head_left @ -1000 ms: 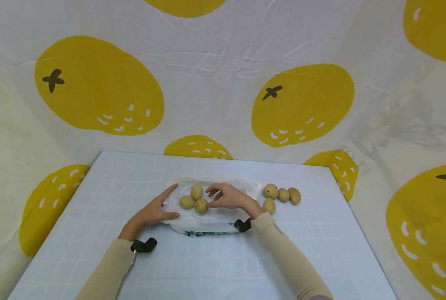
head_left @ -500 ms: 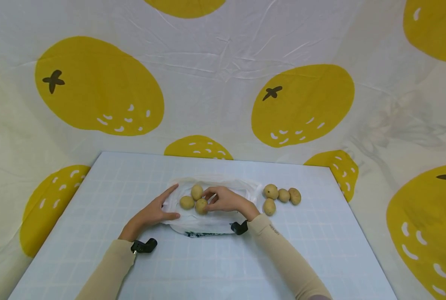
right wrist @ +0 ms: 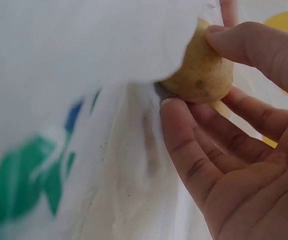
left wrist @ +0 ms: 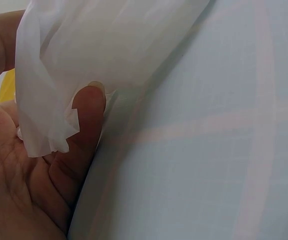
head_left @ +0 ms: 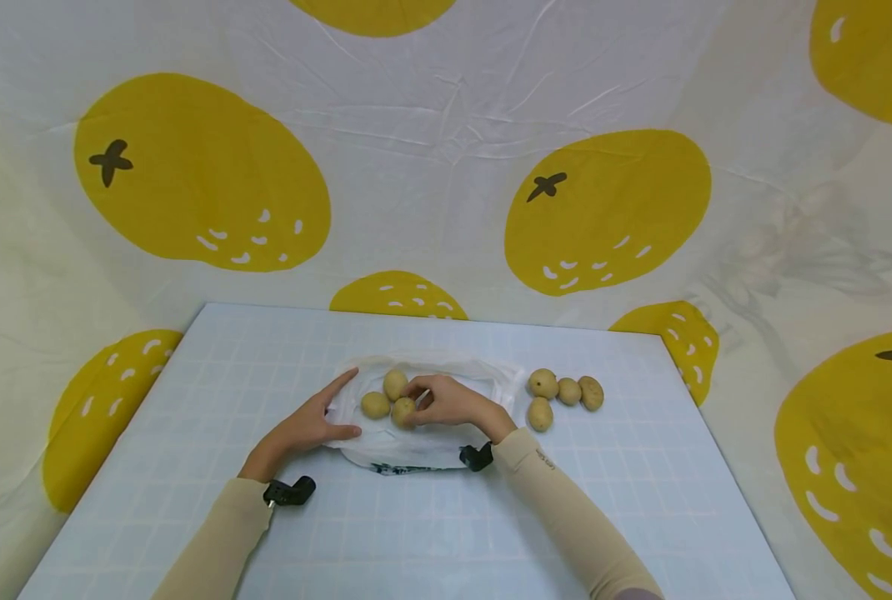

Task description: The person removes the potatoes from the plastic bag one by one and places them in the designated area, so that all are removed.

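Observation:
A white plastic bag (head_left: pixel 416 454) lies on the table with its mouth spread, and three round yellowish potatoes cluster there. My right hand (head_left: pixel 453 402) pinches the nearest potato (head_left: pixel 401 412) between thumb and fingers, which the right wrist view confirms on the same potato (right wrist: pixel 204 70). Beside it sit a left potato (head_left: pixel 375 405) and a rear potato (head_left: pixel 396 384). At the bag's left edge rests my left hand (head_left: pixel 303 425), thumb and index finger spread apart. In the left wrist view thin bag plastic (left wrist: pixel 93 50) drapes across the left thumb (left wrist: pixel 86 115). Some left fingers are hidden.
Several more potatoes (head_left: pixel 543 383) lie grouped on the table just right of the bag. The pale checked table (head_left: pixel 446 542) ends at the back against a hanging cloth (head_left: pixel 416 208) printed with big yellow fruit.
My right hand has moved slightly left and its fingers have come onto the nearest potato, which they now pinch. The left hand and the other potatoes stay where they were.

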The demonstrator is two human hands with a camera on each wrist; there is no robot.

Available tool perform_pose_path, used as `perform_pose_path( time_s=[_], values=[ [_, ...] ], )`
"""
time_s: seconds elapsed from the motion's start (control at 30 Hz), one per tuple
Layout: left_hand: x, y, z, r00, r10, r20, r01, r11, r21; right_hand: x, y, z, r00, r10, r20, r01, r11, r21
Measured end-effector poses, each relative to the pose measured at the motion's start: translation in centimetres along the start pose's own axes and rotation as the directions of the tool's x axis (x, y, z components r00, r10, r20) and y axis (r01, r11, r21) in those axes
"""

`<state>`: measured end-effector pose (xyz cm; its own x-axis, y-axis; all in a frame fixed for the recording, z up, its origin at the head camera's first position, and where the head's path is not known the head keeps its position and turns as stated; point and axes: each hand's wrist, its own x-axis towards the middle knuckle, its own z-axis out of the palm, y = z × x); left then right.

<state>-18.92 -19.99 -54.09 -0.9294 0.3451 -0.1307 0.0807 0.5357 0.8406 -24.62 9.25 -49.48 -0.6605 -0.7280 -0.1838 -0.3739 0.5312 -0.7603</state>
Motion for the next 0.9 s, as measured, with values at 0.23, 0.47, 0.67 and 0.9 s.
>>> perform_pose_path(
  time_s=[0.23,0.47,0.67,0.9],
  values=[
    [0.0,0.1,0.0,1.0,-0.007,0.001,0.007,1.0,-0.002,0.2,0.1,0.1,1.0,-0.004,-0.01,0.004,1.0,-0.013],
    [0.1,0.0,0.0,1.0,-0.016,0.0,0.016,1.0,-0.004,0.0,0.1,-0.1,1.0,0.006,-0.027,-0.006,1.0,0.0],
    [0.1,0.0,0.0,1.0,-0.014,0.005,0.014,1.0,-0.012,-0.3,0.2,-0.6,0.998,0.043,-0.05,-0.042,0.999,0.016],
    [0.1,-0.1,-0.1,1.0,-0.011,0.006,0.011,1.0,-0.018,-0.6,0.6,-1.5,0.996,0.036,-0.076,-0.033,0.998,0.047]
  ],
)
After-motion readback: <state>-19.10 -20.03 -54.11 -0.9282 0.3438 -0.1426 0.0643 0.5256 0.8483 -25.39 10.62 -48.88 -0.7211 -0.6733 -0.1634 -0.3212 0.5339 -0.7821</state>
